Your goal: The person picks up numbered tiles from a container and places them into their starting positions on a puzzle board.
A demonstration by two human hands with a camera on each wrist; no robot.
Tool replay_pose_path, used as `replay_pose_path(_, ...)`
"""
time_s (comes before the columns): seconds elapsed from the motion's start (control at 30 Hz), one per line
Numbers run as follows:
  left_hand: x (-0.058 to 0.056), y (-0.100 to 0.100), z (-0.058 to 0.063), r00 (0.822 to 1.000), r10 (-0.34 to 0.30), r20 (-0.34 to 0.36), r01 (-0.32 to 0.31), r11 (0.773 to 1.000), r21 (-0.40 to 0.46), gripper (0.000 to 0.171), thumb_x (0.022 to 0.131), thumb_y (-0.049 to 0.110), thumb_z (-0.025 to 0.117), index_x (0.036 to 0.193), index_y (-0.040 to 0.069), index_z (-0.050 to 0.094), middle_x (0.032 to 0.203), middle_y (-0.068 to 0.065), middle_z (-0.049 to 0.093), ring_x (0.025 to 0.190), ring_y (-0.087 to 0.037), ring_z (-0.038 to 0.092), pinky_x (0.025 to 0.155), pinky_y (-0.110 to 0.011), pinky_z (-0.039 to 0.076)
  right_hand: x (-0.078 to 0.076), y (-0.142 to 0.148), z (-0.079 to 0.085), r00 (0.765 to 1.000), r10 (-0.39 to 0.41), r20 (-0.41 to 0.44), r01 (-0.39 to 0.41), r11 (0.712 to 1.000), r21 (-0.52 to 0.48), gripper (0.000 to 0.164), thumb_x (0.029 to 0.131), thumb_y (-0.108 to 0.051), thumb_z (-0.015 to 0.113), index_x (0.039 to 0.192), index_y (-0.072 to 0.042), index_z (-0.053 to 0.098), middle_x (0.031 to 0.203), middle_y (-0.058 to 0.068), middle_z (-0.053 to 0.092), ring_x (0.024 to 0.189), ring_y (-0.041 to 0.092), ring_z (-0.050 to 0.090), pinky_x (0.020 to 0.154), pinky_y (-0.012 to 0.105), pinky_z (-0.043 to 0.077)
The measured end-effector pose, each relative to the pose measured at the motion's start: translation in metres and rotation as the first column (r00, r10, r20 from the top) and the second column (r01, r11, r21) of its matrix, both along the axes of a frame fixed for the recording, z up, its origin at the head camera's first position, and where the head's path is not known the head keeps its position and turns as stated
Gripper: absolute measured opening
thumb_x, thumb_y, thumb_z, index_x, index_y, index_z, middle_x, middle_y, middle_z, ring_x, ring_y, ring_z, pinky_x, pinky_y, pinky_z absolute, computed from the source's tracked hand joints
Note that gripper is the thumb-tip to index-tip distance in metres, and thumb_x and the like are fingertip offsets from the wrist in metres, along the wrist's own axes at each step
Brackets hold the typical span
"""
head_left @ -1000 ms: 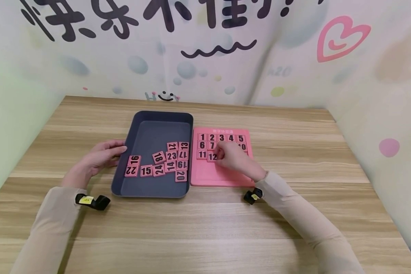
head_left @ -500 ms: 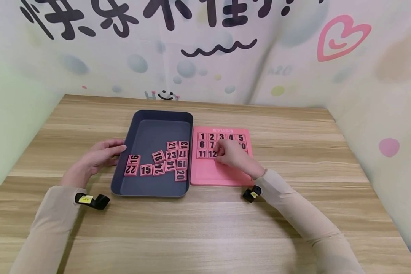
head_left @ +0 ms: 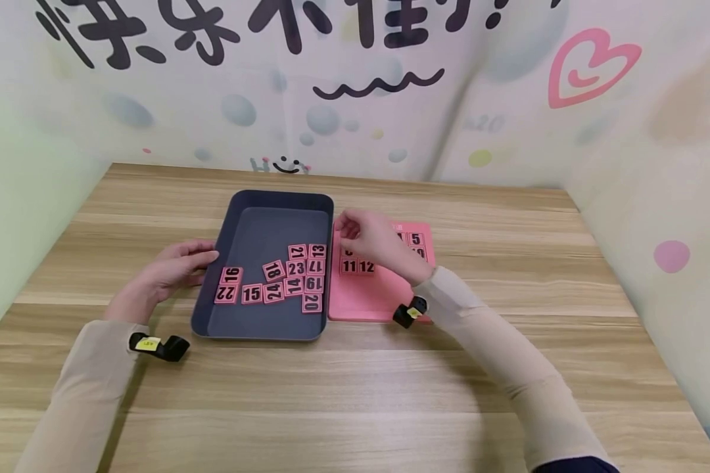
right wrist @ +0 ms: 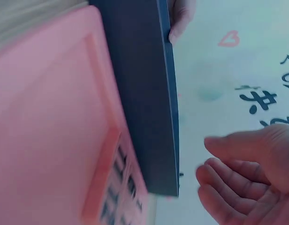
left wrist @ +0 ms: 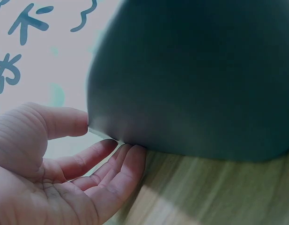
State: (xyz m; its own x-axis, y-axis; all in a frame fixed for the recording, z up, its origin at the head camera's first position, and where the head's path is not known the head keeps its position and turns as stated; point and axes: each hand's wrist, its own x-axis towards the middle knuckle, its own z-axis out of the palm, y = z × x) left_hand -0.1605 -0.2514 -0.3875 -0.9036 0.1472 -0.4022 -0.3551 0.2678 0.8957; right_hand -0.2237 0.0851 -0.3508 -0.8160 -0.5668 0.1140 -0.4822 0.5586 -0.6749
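Note:
My left hand (head_left: 174, 266) holds the left side of a dark grey tray (head_left: 260, 233). Its thumb lies at the rim and its fingers against the outer wall; the left wrist view shows thumb and fingertips on the tray's edge (left wrist: 100, 132). Pink number tiles lie in the tray, among them 15 (head_left: 252, 293), 13 (head_left: 317, 251) and 23 (head_left: 296, 269). My right hand (head_left: 375, 240) hovers above the upper left of a pink number puzzle board (head_left: 378, 299), fingers loosely bent and nothing between them. Tile 12 (head_left: 366, 266) sits beside 11 on the board; my hand hides several tiles.
The tray's right wall stands right beside the board. Both lie on a wood-grain table (head_left: 355, 394), with a printed wall (head_left: 343, 138) behind its far edge. The tray wall (right wrist: 139, 93) rises higher than the board in the right wrist view.
Tile 12 has moved up level with tile 11. My right hand has left it and moved up and left toward the tray. My left hand stays at the tray.

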Motion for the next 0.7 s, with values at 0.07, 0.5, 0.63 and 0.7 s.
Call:
replay_pose_path(0.07,0.000,0.000,0.000,1.000,0.001,0.001,-0.001,1.000,-0.002,0.059,0.099,0.023,0.049,0.142,-0.009,0.025,0.104,0.005,0.053,0.087,-0.001,0.056,0.078,-0.021,0.050,-0.004,-0.012,0.002,1.000,0.007,-0.008,-0.007,1.000,0.021,0.019,0.081,-0.001,0.070,0.098,0.002,0.062,0.089,0.009,0.063,0.081,0.018,0.059,0.071,0.025,0.050)
replay_pose_path(0.5,-0.002,-0.001,-0.003,1.000,-0.005,0.002,0.005,1.000,-0.022,0.058,0.099,0.024,0.048,0.143,-0.007,0.026,0.115,-0.005,0.050,0.087,-0.002,0.056,0.078,-0.022,0.050,-0.019,-0.051,-0.004,0.979,0.202,-0.035,-0.180,0.931,0.318,0.026,0.080,-0.007,0.074,0.104,-0.004,0.065,0.100,0.008,0.063,0.091,0.017,0.057,0.081,0.027,0.047)
replay_pose_path(0.63,-0.001,-0.001,-0.002,1.000,-0.003,0.001,0.003,1.000,-0.021,0.058,0.099,0.025,0.049,0.142,-0.007,0.026,0.111,-0.001,0.052,0.087,-0.002,0.056,0.078,-0.022,0.050,-0.019,-0.058,-0.003,0.975,0.222,-0.004,-0.204,0.904,0.376,0.021,0.081,-0.004,0.071,0.101,-0.005,0.065,0.095,0.007,0.063,0.086,0.017,0.056,0.076,0.026,0.048)
replay_pose_path(0.7,-0.001,-0.001,-0.002,1.000,-0.003,0.002,0.003,1.000,-0.016,0.059,0.099,0.025,0.049,0.142,-0.007,0.026,0.108,0.002,0.053,0.087,-0.002,0.056,0.078,-0.022,0.050,-0.020,-0.060,-0.003,0.974,0.225,0.012,-0.210,0.889,0.408,0.019,0.082,-0.002,0.068,0.100,-0.005,0.065,0.092,0.006,0.062,0.082,0.017,0.055,0.071,0.026,0.048)
